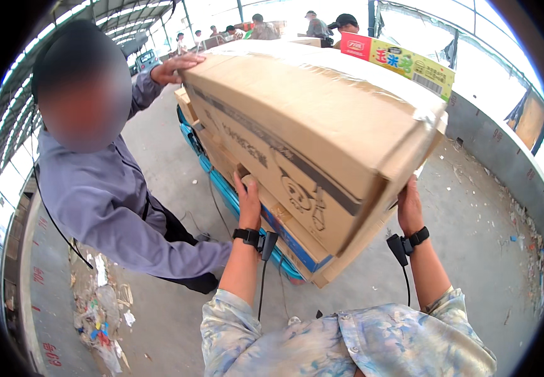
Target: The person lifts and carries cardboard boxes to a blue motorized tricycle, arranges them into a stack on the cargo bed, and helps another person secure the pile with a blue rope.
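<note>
Large carton: the brown box (297,135) sits ahead of and between the hands, tilted, above a blue-printed carton (306,252) on a blue cart (205,164).
Left hand: the palm (249,204) is low against the carton's long printed side, fingers pointing up and slightly spread; whether any curl under its bottom edge, I cannot tell.
Right hand: set (410,204) at the near right end, fingers upward and partly hidden by the carton's edge; how tightly it presses is unclear.
Co-worker's hand: spread (177,66) over the far top corner, beyond and left of the left hand.
Cardboard handling: probably bulky and fairly heavy, stiff along the panels, likelier to crush at corners and open edges; the glossy top may be slippery.
Good hold: likely under the bottom edge and around the near end, with a second person steadying the far corner.
Carton looks: long, plain tan, with a dark band and line drawing on the side facing the left hand; shiny clear tape (428,114) at the near top corner, above the right hand.
</note>
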### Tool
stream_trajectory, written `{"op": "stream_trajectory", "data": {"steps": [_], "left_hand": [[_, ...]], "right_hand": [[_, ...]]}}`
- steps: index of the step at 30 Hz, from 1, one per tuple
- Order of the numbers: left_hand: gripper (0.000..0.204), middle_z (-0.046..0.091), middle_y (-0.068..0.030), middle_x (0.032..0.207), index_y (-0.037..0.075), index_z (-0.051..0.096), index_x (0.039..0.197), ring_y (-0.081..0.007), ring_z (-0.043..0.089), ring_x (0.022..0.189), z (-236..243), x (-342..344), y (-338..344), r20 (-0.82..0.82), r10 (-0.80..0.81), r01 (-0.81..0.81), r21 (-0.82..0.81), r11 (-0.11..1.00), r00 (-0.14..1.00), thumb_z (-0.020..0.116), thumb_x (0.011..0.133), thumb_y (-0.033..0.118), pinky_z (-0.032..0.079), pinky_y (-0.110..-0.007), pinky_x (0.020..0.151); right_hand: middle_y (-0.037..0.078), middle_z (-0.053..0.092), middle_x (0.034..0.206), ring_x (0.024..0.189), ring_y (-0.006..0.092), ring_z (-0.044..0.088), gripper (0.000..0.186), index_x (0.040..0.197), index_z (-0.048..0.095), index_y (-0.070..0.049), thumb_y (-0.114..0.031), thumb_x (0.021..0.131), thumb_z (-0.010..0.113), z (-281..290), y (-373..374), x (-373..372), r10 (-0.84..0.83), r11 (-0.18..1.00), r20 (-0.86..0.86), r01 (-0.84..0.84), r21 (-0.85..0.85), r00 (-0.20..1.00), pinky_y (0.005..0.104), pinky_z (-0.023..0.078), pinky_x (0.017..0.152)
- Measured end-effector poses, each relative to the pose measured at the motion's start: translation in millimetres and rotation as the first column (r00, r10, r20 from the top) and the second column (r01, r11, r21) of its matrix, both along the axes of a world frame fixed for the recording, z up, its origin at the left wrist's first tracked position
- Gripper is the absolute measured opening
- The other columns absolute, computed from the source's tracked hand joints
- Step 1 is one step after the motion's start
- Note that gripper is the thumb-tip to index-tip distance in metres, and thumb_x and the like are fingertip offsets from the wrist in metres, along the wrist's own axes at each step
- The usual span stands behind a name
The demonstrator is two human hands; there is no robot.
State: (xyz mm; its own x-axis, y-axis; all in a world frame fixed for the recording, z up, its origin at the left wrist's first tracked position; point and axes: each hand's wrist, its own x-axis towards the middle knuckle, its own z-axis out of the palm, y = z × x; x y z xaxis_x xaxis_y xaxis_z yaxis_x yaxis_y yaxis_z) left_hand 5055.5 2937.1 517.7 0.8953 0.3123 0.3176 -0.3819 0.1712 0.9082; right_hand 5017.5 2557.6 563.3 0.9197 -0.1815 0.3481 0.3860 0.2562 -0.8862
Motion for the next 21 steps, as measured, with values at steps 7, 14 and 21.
{"op": "stream_trajectory", "data": {"steps": [7, 14, 21], "left_hand": [[0.078, 0.002, -0.0118, 0.153, 0.017, -0.004, 0.147, -0.0287, 0.008, 0.140, 35, -75, -39, -0.119, 0.048, -0.064, -0.135, 0.989, 0.992, 0.031, 0.093, 0.060, 0.016, -0.048, 0.111], [0.076, 0.006, -0.0099, 0.154, 0.015, 0.005, 0.148, -0.0261, 0.008, 0.141, 38, -151, -98, -0.115, 0.001, 0.001, 0.015, 1.000, 0.993, 0.031, 0.093, 0.060, 0.017, -0.043, 0.111], [0.074, 0.015, -0.0091, 0.151, 0.007, 0.010, 0.145, -0.0197, 0.020, 0.137, 26, -154, -85, -0.080, -0.082, 0.079, -0.041, 0.996, 0.993, 0.033, 0.094, 0.056, 0.023, -0.032, 0.109]], "right_hand": [[0.011, 0.037, 0.140, 0.130, 0.0217, 0.034, 0.057, 0.142, 0.028, -0.010, -0.045, 0.098, 0.035, 21, -7, -26, 0.021, 0.986, 0.031, -0.016, -0.164, 0.999, 0.0368, 0.027, 0.105], [0.016, 0.042, 0.135, 0.125, 0.0262, 0.040, 0.054, 0.138, 0.033, -0.005, -0.039, 0.097, 0.038, -11, -68, -60, 0.073, 0.995, -0.097, -0.078, -0.055, 0.993, 0.0394, 0.031, 0.104], [0.013, 0.052, 0.127, 0.114, 0.0203, 0.051, 0.047, 0.134, 0.039, -0.005, -0.032, 0.097, 0.042, -48, -82, -85, 0.181, 0.983, -0.300, -0.168, 0.070, 0.937, 0.0323, 0.041, 0.093]]}}
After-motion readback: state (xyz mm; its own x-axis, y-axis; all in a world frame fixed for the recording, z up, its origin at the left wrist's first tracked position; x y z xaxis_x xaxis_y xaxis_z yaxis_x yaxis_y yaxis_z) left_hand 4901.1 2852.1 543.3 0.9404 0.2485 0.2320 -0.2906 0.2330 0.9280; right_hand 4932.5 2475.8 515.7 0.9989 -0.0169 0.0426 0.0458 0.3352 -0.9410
